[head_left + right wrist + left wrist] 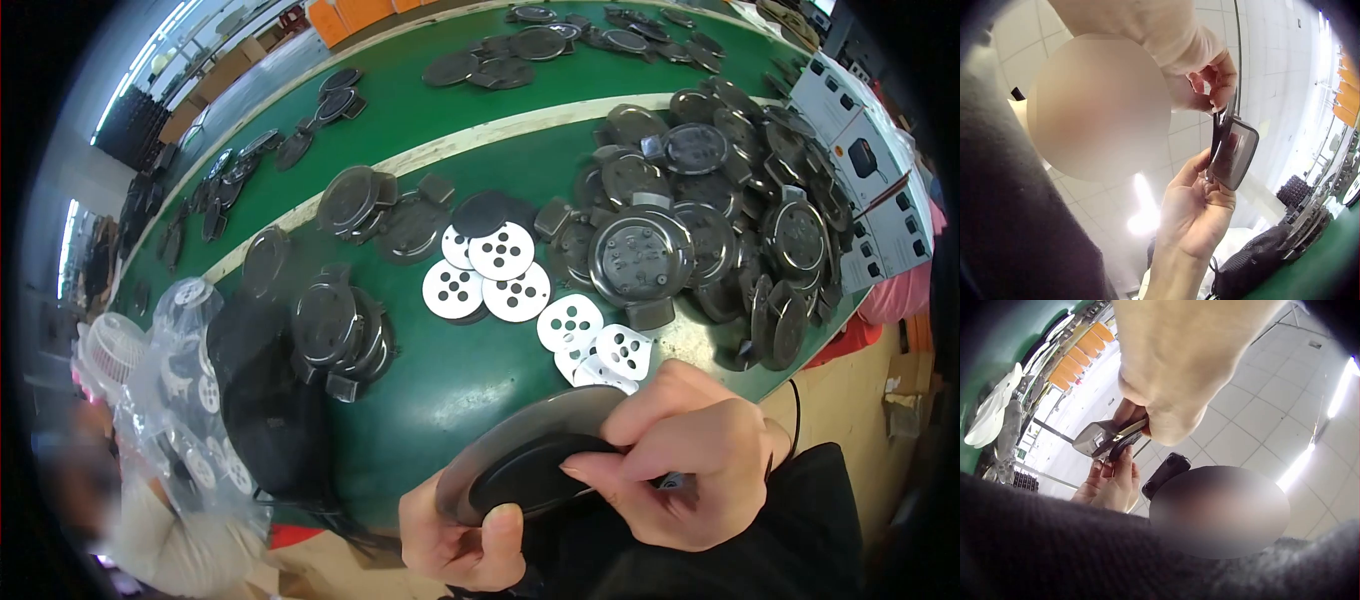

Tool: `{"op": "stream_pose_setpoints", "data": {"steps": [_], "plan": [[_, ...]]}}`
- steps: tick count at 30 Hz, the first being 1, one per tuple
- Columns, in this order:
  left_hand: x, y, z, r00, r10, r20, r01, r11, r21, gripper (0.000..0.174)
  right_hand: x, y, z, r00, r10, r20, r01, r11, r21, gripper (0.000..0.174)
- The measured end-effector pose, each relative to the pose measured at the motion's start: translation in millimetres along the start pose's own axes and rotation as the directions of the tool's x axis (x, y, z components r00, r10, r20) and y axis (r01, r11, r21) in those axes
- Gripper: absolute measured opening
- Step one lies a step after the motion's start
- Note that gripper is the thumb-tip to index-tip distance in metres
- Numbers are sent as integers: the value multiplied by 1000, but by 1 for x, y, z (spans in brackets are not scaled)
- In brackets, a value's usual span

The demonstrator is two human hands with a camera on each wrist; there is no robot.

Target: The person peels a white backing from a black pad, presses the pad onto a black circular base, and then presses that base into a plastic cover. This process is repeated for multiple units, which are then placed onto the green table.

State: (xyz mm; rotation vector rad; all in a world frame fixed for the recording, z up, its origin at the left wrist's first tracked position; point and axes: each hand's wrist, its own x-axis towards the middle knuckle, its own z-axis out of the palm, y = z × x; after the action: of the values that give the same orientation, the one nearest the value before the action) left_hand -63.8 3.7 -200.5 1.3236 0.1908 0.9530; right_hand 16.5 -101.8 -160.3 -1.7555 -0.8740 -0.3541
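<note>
My left hand [465, 540] grips the near-left edge of a round, smoky-grey plastic housing [545, 408], thumb on its face. A rectangular tab [1235, 153] on the housing shows in the right wrist view. Over the housing's face lies a round black pad [530, 478]. My right hand [700, 455] pinches the pad's right edge between thumb and curled index finger. Just beyond the hands are overlapping white discs with holes [570, 325]. Further off lie more white discs [502, 251] beside a black round pad [480, 214].
Many similar smoky housings [640, 255] are heaped at the right of the green table [440, 380], and a small stack [335, 325] stands at left. Printed white boxes [870, 160] line the right edge. A black bag [265, 400] and a clear plastic bag [185, 390] are at left, near another person's sleeve.
</note>
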Motion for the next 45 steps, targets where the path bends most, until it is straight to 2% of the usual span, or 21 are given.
{"op": "stream_pose_setpoints", "data": {"steps": [2,4,6,12,15,19,21,23,24,26,27,28,30,31,32,34,36,38,41,42,45], "plan": [[9,-4,-28,945,-46,323,121,968,-218,44,2,0,0,1000,0,6,0,1000,-1,30],[7,-5,-35,905,-51,423,159,961,-226,50,6,1,-2,1000,4,22,-5,1000,22,30],[-8,-7,-24,948,-55,314,76,996,-55,59,10,-1,-2,999,20,47,-22,999,37,29],[1,-8,-1,998,1,62,-8,994,109,45,22,5,-9,977,-23,211,31,999,-35,23],[6,-7,5,993,-107,-41,110,991,72,37,31,5,-15,873,183,453,-66,963,-262,25],[13,-11,12,952,-305,1,305,952,17,40,56,13,-22,782,162,602,137,898,-419,40],[21,-8,11,949,-316,13,316,944,-96,40,64,15,-24,815,126,566,183,871,-456,46],[28,-4,8,945,-326,33,327,935,-134,41,80,23,-29,775,54,630,284,860,-424,56],[29,-4,5,943,-332,20,332,934,-133,41,83,30,-25,732,-6,681,324,882,-341,51],[32,-5,0,941,-339,-13,335,934,-127,40,95,39,-15,323,147,935,-183,979,-90,44],[35,-2,-4,936,-353,-5,349,927,-139,46,101,32,-10,204,213,956,-348,928,-133,35],[37,-2,-6,945,-325,32,327,942,-77,51,100,35,-3,255,192,948,-398,914,-78,37],[40,-5,-6,957,-268,113,264,963,44,61,105,44,9,189,193,963,-495,865,-76,40],[42,-4,-8,918,-355,174,363,932,-13,85,111,58,16,135,138,981,-591,806,-33,42],[40,-7,-11,874,-428,230,461,879,-121,94,121,77,23,86,74,994,-682,732,4,43],[42,-17,-20,905,-343,251,362,931,-34,100,163,125,31,35,339,940,-693,686,-221,41],[44,-13,-32,900,-328,288,340,940,10,90,207,183,37,174,630,756,-728,600,-333,35],[41,7,-22,911,-325,253,347,936,-50,67,231,243,42,274,719,639,-856,485,-180,27],[42,3,-32,873,-371,318,382,924,30,71,242,276,57,291,754,588,-953,279,114,21],[43,2,-31,867,-383,319,394,919,34,70,241,284,60,355,696,625,-934,293,204,21],[44,-3,-31,856,-407,320,415,909,46,67,246,301,68,536,702,469,-795,607,0,19]]}}
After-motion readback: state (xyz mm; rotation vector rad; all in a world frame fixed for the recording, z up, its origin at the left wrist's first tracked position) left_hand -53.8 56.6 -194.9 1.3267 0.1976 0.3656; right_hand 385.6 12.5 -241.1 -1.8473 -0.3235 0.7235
